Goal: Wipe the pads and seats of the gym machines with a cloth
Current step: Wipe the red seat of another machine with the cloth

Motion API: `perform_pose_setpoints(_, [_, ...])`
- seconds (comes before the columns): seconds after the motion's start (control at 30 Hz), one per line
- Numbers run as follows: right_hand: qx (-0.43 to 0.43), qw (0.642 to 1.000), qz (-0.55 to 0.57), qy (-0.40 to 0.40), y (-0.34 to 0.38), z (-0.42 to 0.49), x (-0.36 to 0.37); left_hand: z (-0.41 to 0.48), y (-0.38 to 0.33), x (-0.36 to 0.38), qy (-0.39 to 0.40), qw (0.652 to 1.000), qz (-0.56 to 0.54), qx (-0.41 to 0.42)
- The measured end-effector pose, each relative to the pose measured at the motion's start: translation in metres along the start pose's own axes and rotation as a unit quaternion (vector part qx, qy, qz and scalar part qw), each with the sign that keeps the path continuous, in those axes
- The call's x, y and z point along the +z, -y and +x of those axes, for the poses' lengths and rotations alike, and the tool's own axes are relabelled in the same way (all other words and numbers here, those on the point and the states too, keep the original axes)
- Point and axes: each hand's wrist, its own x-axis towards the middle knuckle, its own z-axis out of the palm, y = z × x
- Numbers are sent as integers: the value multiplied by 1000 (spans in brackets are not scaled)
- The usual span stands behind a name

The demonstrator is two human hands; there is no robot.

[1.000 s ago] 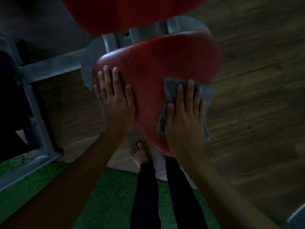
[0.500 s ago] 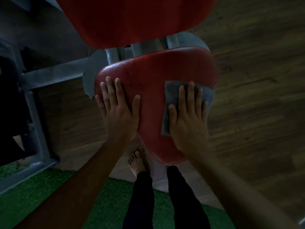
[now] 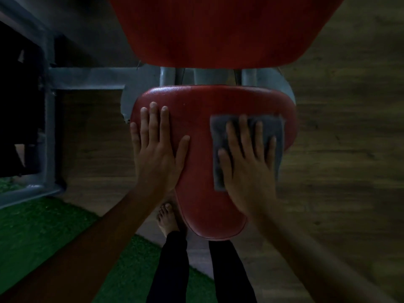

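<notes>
Legs (image 3: 168, 270): In black trousers, they stood at the near edge, just short of the seat's narrow end.
Turf mat (image 3: 32, 226): Green, it lay on the near left and reached under the left leg.
Foot (image 3: 167, 217): Bare, it stood on the wooden floor (image 3: 338, 149) just left of the seat's near tip; the other foot was hidden under the seat.
Seat (image 3: 201, 167): Red, padded and roughly triangular, it had its narrow end near and its wide end far, and both hands lay on it.
Left hand (image 3: 157, 154): It lay flat on the seat's left part with fingers straight and close together, thumb spread to the right and little finger along the left rim. It held nothing.
Right hand (image 3: 247, 162): It pressed flat on the cloth with fingers straight and slightly spread, and looked a little blurred.
Cloth (image 3: 272, 126): Grey and squarish, it lay flat on the seat's right part under the right hand, its near right corner past the seat's tapering edge.
Frame (image 3: 87, 78): Grey metal bars ran left from behind the seat's far edge, with uprights between the seat and the pad beyond.
Back pad (image 3: 218, 29): Red and large, it sat farthest away, filling the top middle.
</notes>
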Motion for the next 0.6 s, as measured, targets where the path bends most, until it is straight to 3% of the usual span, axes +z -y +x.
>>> perform_pose_setpoints(0.13, [-47, 998, -26, 36, -27, -4, -7, 0, 0, 0, -4, 1000, -8, -4])
perform_pose_setpoints(0.33, [98, 995, -13, -12, -4, 84, -10, 1, 0, 2, -6, 1000, -16, 1])
perform_pose_setpoints(0.5, [-47, 998, -19, 27, -4, 0, -7, 0, 2, 0, 0, 1000, -16, 5])
perform_pose_setpoints(0.6, [-34, 998, -40, 26, -28, 12, -11, 0, 4, 1, -3, 1000, -17, 6])
